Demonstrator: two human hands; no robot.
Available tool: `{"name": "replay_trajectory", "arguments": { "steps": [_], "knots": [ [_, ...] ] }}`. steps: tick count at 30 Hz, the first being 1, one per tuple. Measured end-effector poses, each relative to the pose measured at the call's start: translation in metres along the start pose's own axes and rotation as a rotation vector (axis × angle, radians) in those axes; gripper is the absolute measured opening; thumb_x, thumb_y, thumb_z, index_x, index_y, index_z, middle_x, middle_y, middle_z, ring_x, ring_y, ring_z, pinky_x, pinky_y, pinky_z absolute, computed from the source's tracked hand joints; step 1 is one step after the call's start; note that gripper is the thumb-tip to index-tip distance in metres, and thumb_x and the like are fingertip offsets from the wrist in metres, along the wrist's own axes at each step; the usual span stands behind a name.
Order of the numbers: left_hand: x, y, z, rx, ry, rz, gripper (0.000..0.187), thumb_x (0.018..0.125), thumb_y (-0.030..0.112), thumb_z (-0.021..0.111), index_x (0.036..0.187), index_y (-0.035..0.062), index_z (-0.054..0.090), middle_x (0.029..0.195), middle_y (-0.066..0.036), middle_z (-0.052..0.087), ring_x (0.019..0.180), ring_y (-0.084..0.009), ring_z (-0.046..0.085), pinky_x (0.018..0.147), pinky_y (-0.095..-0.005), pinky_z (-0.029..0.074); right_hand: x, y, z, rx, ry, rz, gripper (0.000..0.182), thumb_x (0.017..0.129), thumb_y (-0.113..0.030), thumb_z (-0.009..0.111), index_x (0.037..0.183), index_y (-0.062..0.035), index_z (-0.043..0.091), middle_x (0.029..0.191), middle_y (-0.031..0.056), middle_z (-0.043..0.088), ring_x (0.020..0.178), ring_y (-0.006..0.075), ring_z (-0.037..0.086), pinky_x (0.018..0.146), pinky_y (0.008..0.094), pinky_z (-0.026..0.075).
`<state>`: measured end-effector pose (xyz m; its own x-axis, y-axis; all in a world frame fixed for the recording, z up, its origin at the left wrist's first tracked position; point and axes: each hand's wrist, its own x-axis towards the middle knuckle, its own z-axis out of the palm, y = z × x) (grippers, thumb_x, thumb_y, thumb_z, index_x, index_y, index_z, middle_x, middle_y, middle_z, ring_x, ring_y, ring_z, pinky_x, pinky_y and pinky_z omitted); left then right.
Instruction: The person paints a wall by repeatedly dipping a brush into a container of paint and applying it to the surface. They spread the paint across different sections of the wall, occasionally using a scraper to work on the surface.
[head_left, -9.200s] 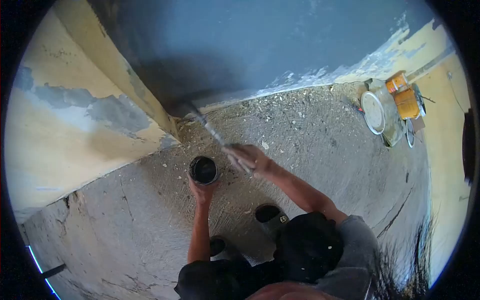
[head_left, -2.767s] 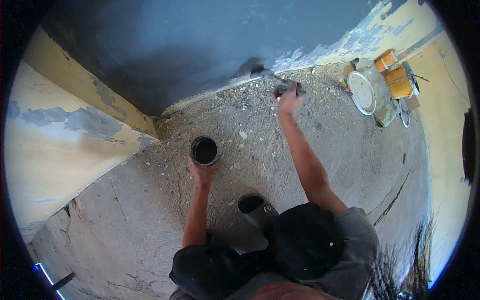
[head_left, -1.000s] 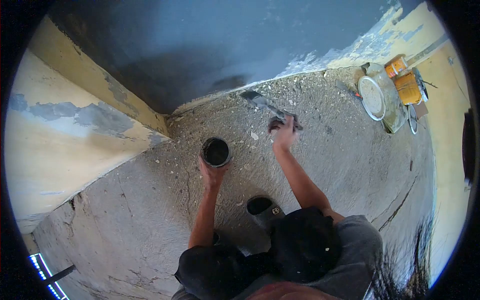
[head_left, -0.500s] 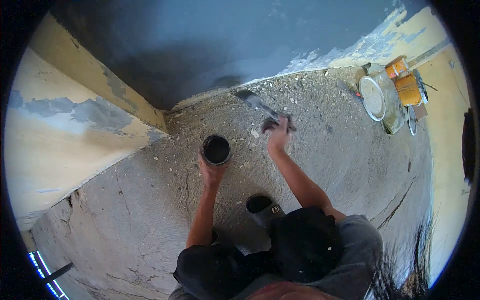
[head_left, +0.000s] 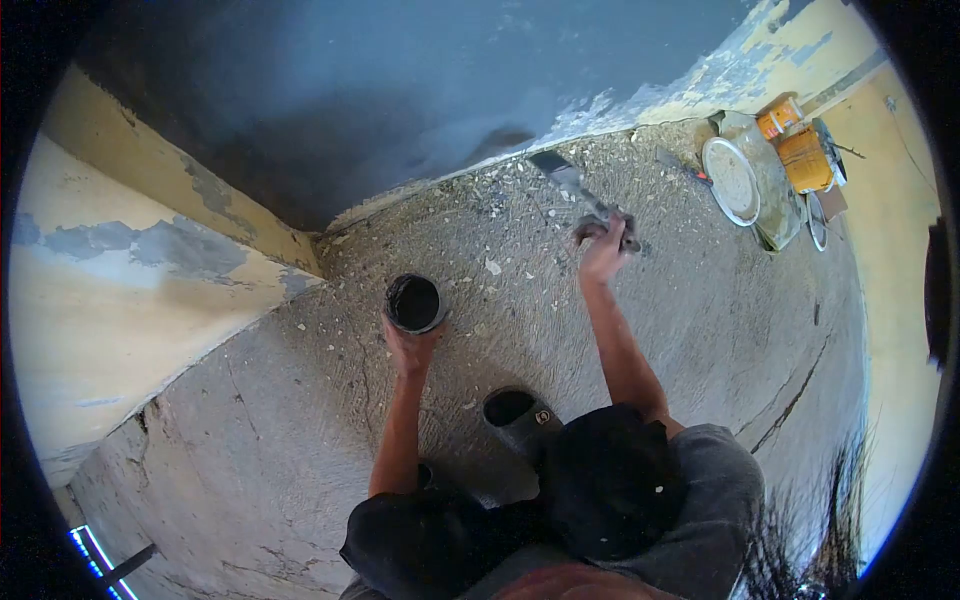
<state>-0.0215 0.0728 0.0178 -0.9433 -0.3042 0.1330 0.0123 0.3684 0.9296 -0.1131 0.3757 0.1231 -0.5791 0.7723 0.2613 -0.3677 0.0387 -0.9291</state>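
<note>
My left hand is wrapped round a dark cup with blackish paint inside, held upright above the floor. In my right hand is a flat paintbrush, its dark bristles pointing up and left towards the foot of the wall. Something dark and crumpled shows around the fingers on its handle. Ahead of both hands rises a wall coated in glossy dark grey, with a darker patch low down. The brush tip is just short of the wall's base in this view.
Rough concrete floor with paint flakes and cracks lies below. A peeling cream pillar juts out at left. At upper right are a white round lid, an orange tub and a scraper with a red part.
My right hand has moved right with the paintbrush, away from the dark wall patch. The cup in my left hand has shifted slightly left. The view has tilted a little.
</note>
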Motion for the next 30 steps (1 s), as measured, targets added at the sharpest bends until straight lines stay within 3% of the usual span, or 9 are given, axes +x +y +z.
{"name": "replay_trajectory", "arguments": {
  "steps": [10,13,15,17,18,22,25,27,30],
  "knots": [
    [0.0,0.006,-0.001,0.059,0.032,-0.004,0.085,0.053,0.023,0.095,0.123,0.0036,0.049,0.115,-0.016,0.061,0.105,-0.0344,0.061,0.09,-0.0431,0.049,0.009,0.024,0.071,-0.019,-0.051,0.032,0.015,0.098,-0.015,0.052,0.098,0.0001,0.052,0.063,0.009,0.06,0.045,0.0149,0.056,0.039,0.0274,0.04],
    [0.0,0.008,-0.001,0.164,0.038,0.066,0.086,0.053,0.023,0.095,0.123,0.0036,0.05,0.114,-0.016,0.061,0.105,-0.0343,0.06,0.092,-0.0433,0.048,-0.031,0.015,0.087,0.038,-0.177,0.041,0.015,0.098,-0.016,0.054,0.097,-0.0007,0.052,0.06,0.0061,0.059,0.045,0.0142,0.057,0.038,0.027,0.041],
    [0.0,-0.004,-0.002,0.251,-0.027,-0.018,0.094,0.054,0.036,0.096,0.13,0.006,0.049,0.127,-0.013,0.059,0.118,-0.0307,0.056,0.103,-0.0424,0.044,-0.055,0.008,0.088,0.054,-0.205,0.064,0.015,0.098,-0.016,0.054,0.098,-0.0008,0.052,0.06,0.0055,0.059,0.045,0.0144,0.058,0.038,0.027,0.041],
    [-0.001,-0.027,0.005,0.2,-0.016,0.0,0.091,0.053,0.029,0.096,0.128,0.0051,0.049,0.123,-0.014,0.06,0.113,-0.032,0.057,0.1,-0.0428,0.045,-0.071,-0.009,0.084,0.184,-0.431,0.221,0.016,0.098,-0.016,0.053,0.097,0.0002,0.052,0.063,0.0069,0.06,0.044,0.0169,0.059,0.037,0.0288,0.043],
    [-0.002,-0.034,0.008,0.15,0.005,0.014,0.089,0.051,0.022,0.096,0.126,0.0042,0.05,0.118,-0.015,0.06,0.109,-0.0333,0.058,0.096,-0.0433,0.046,-0.073,-0.018,0.078,0.18,-0.423,0.216,0.016,0.098,-0.016,0.053,0.097,0.0002,0.052,0.063,0.0069,0.06,0.044,0.0169,0.059,0.037,0.0288,0.043],
    [0.001,-0.018,0.0,0.223,0.013,0.116,0.091,0.05,0.023,0.097,0.125,0.0042,0.05,0.119,-0.014,0.06,0.109,-0.033,0.058,0.097,-0.0431,0.046,-0.056,-0.052,0.052,0.273,-0.228,0.224,0.018,0.097,-0.016,0.049,0.092,0.0014,0.051,0.063,0.0107,0.06,0.043,0.0209,0.058,0.035,0.0308,0.042],
    [-0.002,-0.016,-0.003,0.036,-0.036,-0.116,0.091,0.049,0.025,0.098,0.125,0.0046,0.051,0.118,-0.014,0.061,0.109,-0.0328,0.059,0.096,-0.0431,0.047,-0.016,-0.052,0.026,0.248,0.032,0.105,0.022,0.097,-0.016,0.047,0.087,0.0038,0.052,0.065,0.0136,0.06,0.042,0.0223,0.058,0.032,0.0337,0.042],
    [-0.003,-0.02,-0.003,0.175,0.035,0.049,0.084,0.053,0.03,0.096,0.124,0.0063,0.057,0.117,-0.01,0.067,0.108,-0.0287,0.063,0.096,-0.0409,0.05,0.017,-0.033,0.015,0.188,0.084,0.125,0.023,0.097,-0.015,0.047,0.086,0.0043,0.053,0.066,0.0134,0.06,0.041,0.0221,0.058,0.032,0.0345,0.043],
    [-0.001,0.003,-0.006,0.319,-0.018,0.034,0.081,0.054,0.025,0.096,0.122,0.0057,0.058,0.116,-0.01,0.067,0.107,-0.0282,0.063,0.097,-0.0411,0.05,0.066,-0.01,0.037,0.16,0.126,0.132,0.022,0.096,-0.015,0.048,0.087,0.004,0.053,0.066,0.0132,0.059,0.041,0.0217,0.057,0.033,0.0349,0.043]
  ]
}}
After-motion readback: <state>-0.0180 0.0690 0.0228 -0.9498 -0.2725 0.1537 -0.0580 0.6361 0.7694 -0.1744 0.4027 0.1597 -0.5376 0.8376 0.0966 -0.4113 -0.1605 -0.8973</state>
